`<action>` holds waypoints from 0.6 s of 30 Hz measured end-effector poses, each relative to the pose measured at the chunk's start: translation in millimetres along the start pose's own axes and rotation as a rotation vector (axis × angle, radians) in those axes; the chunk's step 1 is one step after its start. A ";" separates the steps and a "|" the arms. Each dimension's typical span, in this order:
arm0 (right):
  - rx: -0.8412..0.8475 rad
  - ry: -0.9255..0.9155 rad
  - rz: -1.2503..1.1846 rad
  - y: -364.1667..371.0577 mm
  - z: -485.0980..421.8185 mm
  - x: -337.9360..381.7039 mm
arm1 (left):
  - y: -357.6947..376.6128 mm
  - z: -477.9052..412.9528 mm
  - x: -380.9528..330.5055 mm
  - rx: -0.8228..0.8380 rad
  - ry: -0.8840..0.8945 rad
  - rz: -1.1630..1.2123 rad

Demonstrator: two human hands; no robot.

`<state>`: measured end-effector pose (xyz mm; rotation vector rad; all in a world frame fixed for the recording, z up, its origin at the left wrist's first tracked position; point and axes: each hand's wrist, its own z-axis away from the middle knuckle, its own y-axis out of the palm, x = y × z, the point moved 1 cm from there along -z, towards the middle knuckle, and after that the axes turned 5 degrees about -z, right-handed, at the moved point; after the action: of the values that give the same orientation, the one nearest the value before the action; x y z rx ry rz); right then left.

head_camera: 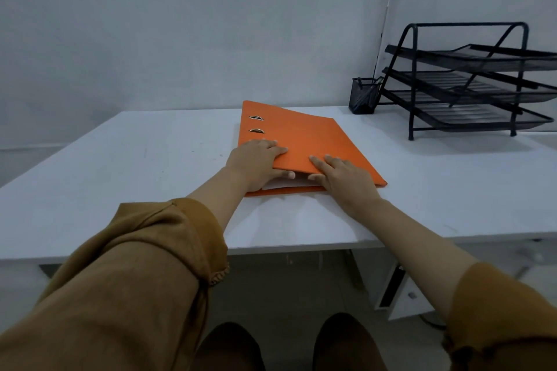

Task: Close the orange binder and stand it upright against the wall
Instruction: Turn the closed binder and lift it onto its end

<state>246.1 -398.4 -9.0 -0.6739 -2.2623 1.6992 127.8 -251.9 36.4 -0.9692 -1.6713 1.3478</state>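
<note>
The orange binder (297, 141) lies flat on the white surface (150, 166), roughly mid-surface, its far end close to the wall (180, 24) but not leaning on it. Cover's down or nearly so: at the near edge there's a gap w/ white paper (286, 183) showing between top cover and bottom cover. Two metal slots (256, 124) sit near the binder's far left corner.

Left hand (256, 164) is at the binder's near left corner: fingers (275, 150) spread flat on top of the cover, thumb tucked under the cover edge at the gap, so it's pinching that cover corner. Right hand (346, 179) is at the binder's near edge, a bit right of the left hand: fingers (319, 163) lie apart and pressed flat on the cover, thumb side down at the gap; can't tell if it grips or only presses. Both hands touch the binder; the binder extends away from the fingers toward the wall.

Right of the binder, well apart: a black mesh pen cup (364, 96) and a black 3-tier tray rack (470, 81), both near the wall. Brown sleeves (144, 265) on both arms.
</note>
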 end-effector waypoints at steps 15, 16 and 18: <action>0.196 -0.037 -0.016 0.8 -5.2 -9.7 | 2.3 -0.5 -5.4 -0.059 -0.001 -0.005; 0.207 -0.017 -0.063 1.2 -7.2 -10.8 | 2.9 -1.8 -4.6 -0.068 0.002 0.012; 0.226 0.035 -0.187 1.7 -11.3 -13.5 | 5.0 -3.7 -1.8 -0.069 0.017 0.039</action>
<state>263.3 -395.1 -6.0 -0.4248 -1.9984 1.7981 132.3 -251.2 31.8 -1.0549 -1.7043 1.3111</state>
